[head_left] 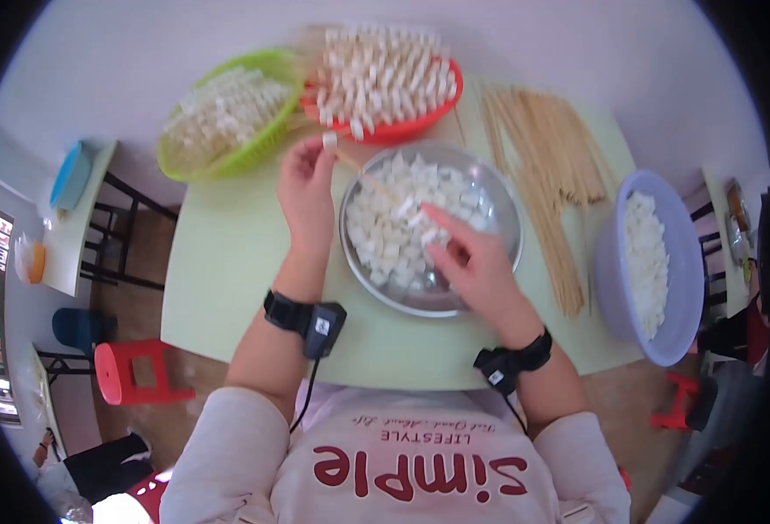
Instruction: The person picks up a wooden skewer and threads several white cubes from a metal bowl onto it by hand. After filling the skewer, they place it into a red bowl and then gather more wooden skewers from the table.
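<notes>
My left hand [306, 188] is closed around a thin wooden skewer [359, 168], its fingers pinching near one end, where a white cube [330, 140] shows. The skewer slants down over a round metal bowl [518, 234] full of white cubes [381, 231]. Above the bowl's right half, my right hand [477, 266] has thumb and index finger curled about a white cube [437, 236]. Its index fingertip is close to the skewer's lower end, and motion blur hides whether they touch. The food's exact kind cannot be made out.
Loaded skewers fill a green basket [171, 166] and a red basket [402, 133] at the back. Bare skewers [546, 148] lie right of the bowl on the pale green table [237, 288]. A purple basin [608, 271] of white pieces stands at right. A red stool [132, 371] is at left.
</notes>
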Demonstrator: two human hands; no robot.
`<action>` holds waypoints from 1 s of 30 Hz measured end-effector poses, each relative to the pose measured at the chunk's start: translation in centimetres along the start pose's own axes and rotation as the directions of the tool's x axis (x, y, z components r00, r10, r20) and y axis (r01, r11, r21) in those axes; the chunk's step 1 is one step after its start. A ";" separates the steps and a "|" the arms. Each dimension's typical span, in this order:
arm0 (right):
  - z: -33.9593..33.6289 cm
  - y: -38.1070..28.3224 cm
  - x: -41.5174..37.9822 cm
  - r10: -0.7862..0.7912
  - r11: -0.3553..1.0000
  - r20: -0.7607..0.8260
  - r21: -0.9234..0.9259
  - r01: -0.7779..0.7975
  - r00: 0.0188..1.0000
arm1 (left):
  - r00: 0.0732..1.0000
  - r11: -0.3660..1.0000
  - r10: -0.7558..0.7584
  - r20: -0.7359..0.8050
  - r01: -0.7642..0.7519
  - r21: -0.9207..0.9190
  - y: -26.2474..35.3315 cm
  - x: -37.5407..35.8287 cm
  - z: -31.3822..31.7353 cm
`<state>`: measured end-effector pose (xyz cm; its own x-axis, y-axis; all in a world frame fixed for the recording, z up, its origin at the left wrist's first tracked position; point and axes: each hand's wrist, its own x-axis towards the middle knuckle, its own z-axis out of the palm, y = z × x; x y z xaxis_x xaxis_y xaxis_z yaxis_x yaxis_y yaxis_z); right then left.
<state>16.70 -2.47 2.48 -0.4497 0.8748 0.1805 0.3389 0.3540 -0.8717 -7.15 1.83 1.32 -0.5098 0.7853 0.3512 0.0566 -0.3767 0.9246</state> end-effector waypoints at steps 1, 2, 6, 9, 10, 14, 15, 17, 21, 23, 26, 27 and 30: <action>0.3 0.1 -0.3 0.050 0.999 0.026 0.015 -0.050 0.998 | 0.999 0.998 -0.054 -0.004 0.054 0.020 0.0 -0.4 -0.1; 0.2 0.1 0.0 0.038 0.998 -0.014 0.040 -0.038 0.999 | 0.999 0.999 -0.031 0.015 0.031 -0.021 0.3 -0.2 0.2; 0.3 -0.3 0.1 0.065 0.993 -0.051 0.106 -0.059 0.997 | 0.999 0.998 0.015 0.038 -0.013 -0.059 0.4 -0.5 0.4; 0.3 -0.2 0.2 0.040 0.991 -0.051 0.127 -0.033 0.998 | 0.999 0.999 0.001 0.040 0.001 -0.046 1.2 -0.7 0.6; 0.4 -0.1 0.1 0.040 0.991 -0.052 0.129 -0.033 0.998 | 0.999 0.999 0.002 0.040 0.000 -0.045 1.2 -0.7 0.6; 0.2 -0.1 0.1 0.053 0.990 -0.020 0.129 -0.050 0.998 | 1.000 1.000 -0.026 0.017 0.027 -0.009 1.0 -0.5 0.4; 0.1 -0.2 0.1 0.074 0.993 -0.006 0.090 -0.074 0.997 | 1.000 1.000 -0.020 0.020 0.020 0.008 0.9 -0.4 0.3; 0.1 -0.4 0.1 0.071 0.993 -0.010 0.090 -0.070 0.997 | 1.000 1.000 -0.019 0.024 0.019 0.006 1.2 -0.5 0.4; -0.1 -0.3 0.1 0.057 0.996 -0.008 0.073 -0.057 0.998 | 0.999 0.999 -0.034 -0.006 0.034 -0.002 1.1 -0.5 0.5; 0.2 -0.4 0.0 0.069 0.991 -0.016 0.116 -0.067 0.997 | 1.000 0.998 -0.026 0.007 0.026 -0.051 1.3 -0.6 0.6; 0.0 -0.4 0.0 0.131 0.982 0.011 0.137 -0.131 0.991 | 1.000 0.999 0.006 0.007 -0.006 -0.050 0.7 -0.7 0.5; -0.1 -0.5 0.0 0.096 0.991 0.005 0.092 -0.096 0.995 | 1.000 1.000 0.022 0.008 -0.022 0.007 0.6 -0.6 0.3; 0.1 -0.1 0.2 0.048 0.997 -0.009 0.068 -0.048 0.999 | 0.997 0.994 0.075 0.026 -0.077 0.075 0.6 -0.1 0.0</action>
<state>16.52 -2.33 2.58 -0.4256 0.8937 0.1422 0.3030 0.2888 -0.9082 -7.04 1.54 1.80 -0.4812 0.7676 0.4234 0.1602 -0.3979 0.9033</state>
